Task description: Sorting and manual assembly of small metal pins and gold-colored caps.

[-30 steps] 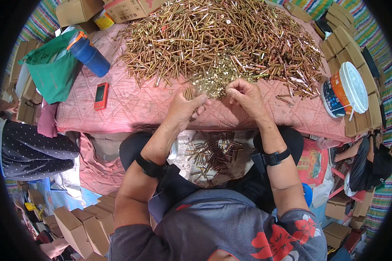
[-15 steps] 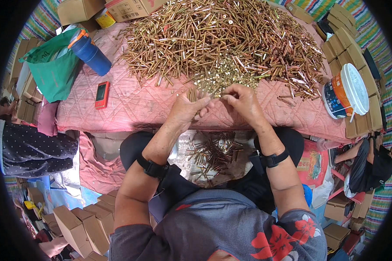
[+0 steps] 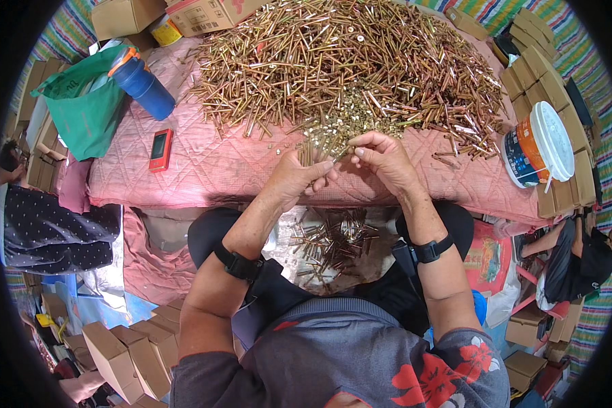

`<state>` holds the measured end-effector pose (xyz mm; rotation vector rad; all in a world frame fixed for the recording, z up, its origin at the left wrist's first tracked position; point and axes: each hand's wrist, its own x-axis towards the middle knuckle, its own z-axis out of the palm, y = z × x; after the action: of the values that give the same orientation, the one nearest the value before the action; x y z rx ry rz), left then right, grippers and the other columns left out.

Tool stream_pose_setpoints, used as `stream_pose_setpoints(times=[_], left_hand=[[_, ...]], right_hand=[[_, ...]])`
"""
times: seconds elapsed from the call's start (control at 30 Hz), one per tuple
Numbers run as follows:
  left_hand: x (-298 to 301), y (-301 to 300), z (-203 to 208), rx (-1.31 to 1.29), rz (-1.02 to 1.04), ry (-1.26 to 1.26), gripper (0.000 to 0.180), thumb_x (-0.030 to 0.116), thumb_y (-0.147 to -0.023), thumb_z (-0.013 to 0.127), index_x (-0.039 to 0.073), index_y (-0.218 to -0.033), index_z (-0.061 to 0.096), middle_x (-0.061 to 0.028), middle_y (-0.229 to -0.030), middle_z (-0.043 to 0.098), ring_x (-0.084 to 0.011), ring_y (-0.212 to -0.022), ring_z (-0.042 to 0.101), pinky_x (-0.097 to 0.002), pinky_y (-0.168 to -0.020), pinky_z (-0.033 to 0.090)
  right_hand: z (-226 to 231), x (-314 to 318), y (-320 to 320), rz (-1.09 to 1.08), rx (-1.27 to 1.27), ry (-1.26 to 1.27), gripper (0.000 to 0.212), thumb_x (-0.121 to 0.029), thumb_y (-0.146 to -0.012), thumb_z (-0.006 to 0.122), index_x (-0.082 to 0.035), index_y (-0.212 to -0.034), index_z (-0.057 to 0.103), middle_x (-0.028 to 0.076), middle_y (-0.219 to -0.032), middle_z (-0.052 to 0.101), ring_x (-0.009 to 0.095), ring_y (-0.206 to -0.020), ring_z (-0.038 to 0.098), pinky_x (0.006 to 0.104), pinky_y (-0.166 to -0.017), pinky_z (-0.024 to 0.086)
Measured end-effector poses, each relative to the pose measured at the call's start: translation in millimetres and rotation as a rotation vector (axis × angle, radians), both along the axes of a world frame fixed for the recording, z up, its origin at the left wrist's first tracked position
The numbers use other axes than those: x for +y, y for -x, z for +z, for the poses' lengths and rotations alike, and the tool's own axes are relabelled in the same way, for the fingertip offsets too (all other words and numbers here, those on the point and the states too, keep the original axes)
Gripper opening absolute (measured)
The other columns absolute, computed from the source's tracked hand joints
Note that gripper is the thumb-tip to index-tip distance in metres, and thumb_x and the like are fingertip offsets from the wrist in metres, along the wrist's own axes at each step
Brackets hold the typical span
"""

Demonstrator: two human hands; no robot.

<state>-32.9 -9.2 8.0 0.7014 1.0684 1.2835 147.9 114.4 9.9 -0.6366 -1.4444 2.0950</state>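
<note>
Left hand (image 3: 296, 177) gripping rods (image 3: 306, 154), mid-frame.
Its fingers curl round the bunch; the right hand (image 3: 386, 163), just beside, has thumb and fingertips pressed together, on what I cannot tell. Small parts (image 3: 338, 129) lie just above, touching the rod pile (image 3: 347, 58) at upper centre; a bucket (image 3: 532, 147) is at right.
</note>
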Motion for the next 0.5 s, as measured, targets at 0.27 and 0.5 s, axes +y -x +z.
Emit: stream_pose_setpoints(times=[0.27,0.5], left_hand=[[0.6,-2.6,1.3,-0.007,-0.003,0.009,0.011,0.01,-0.089,0.062,0.001,-0.093,0.057,-0.0097,-0.074,0.063,-0.0058,-0.047,0.05,-0.0166,-0.037,0.032],[-0.7,-0.5,-2.9,-0.032,-0.041,0.017,0.012,0.011,-0.089,0.063,0.001,-0.092,0.057,-0.0091,-0.072,0.062,-0.0058,-0.045,0.048,-0.0171,-0.036,0.031]], right_hand=[[10.4,-5.0,-2.1,0.001,-0.1,-0.198,0.016,-0.004,-0.088,0.062,-0.001,-0.103,0.065,0.001,-0.088,0.064,0.007,-0.076,0.059,0.0193,-0.071,0.049],[11.7,-2.7,-2.6,0.04,-0.052,-0.368,0.014,-0.001,-0.087,0.062,0.0,-0.1,0.066,0.0,-0.09,0.063,0.007,-0.078,0.058,0.0201,-0.071,0.048]])
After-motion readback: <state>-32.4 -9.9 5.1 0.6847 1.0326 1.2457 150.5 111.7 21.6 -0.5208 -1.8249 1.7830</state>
